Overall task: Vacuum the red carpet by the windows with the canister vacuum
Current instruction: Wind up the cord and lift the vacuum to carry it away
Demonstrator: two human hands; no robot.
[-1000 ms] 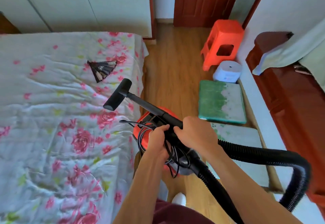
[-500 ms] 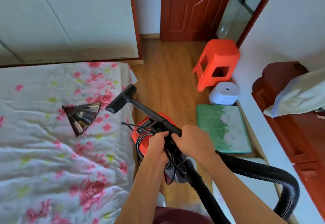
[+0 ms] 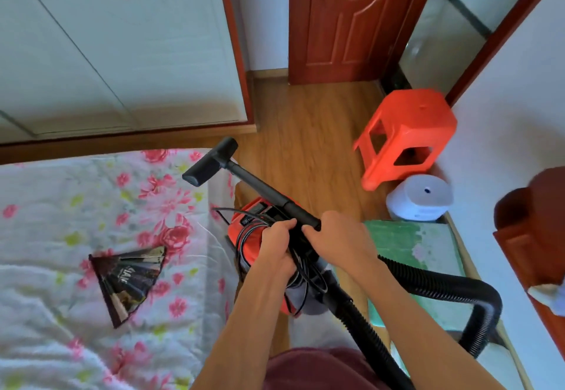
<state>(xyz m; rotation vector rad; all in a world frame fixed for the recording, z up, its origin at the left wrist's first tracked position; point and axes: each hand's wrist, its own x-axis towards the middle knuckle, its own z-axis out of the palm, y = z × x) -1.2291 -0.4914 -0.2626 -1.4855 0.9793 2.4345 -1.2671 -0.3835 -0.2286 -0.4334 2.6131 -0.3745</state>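
Trailing low past the person's legs, the black hose (image 3: 443,288) loops out to the right over the green mat (image 3: 394,239). It could catch a foot or drag along the furniture there if the person walks off without gathering it.

Just ahead, both hands are closed. The left hand (image 3: 276,247) is curled round the top of the red canister vacuum (image 3: 250,236), among loose coils of cord (image 3: 241,249). The right hand (image 3: 339,243) grips the black wand (image 3: 263,184) at its near end. The canister looks carried rather than rolled, so the left hand probably bears most of its weight. Its hold is mixed in with the cord, so a coil could slip free, drop and tangle, or the canister could sag.

Further out, the wand points forward with the nozzle (image 3: 211,161) raised over the corner of the bed (image 3: 91,206). A careless turn could sweep it across the sheet toward the folded fan (image 3: 128,279), or swing it right into the orange stool (image 3: 406,126) and the white roll (image 3: 420,198) beside it.

Beyond lies bare wooden floor (image 3: 299,132) up to the closed door (image 3: 342,22). No red carpet or window is in view, so vacuuming has likely not begun.
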